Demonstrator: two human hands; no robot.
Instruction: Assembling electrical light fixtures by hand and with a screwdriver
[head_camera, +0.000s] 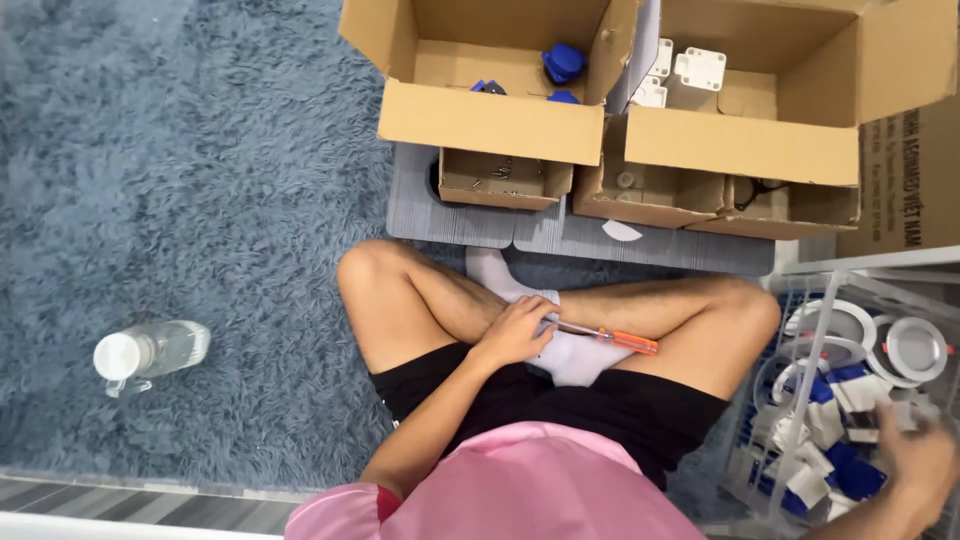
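Left hand (515, 332) resting on the crossed legs, fingers (535, 318) curled round the metal shaft end of a screwdriver (610, 337). Slim tool, orange handle pointing toward the right knee, lying across a white sock (575, 358) and the shin.

Right hand (925, 458) down at the lower right corner of the view, inside a wire basket (805, 340) full of white round lamp housings (915, 348) and blue-and-white small parts (830, 440). Blurred; fingers seemingly closed on one small white piece, but grip not clear enough to tell.

On the grey shaggy rug (200, 180): a clear plastic bottle (150, 352) with white cap, lying well off to the left of the legs. Ahead of the knees, on grey floor tiles (450, 215), two open cardboard boxes: the left box (490, 120) holding blue pieces, the right box (740, 145) holding white square pieces. Two shallow cardboard trays just in front of them.
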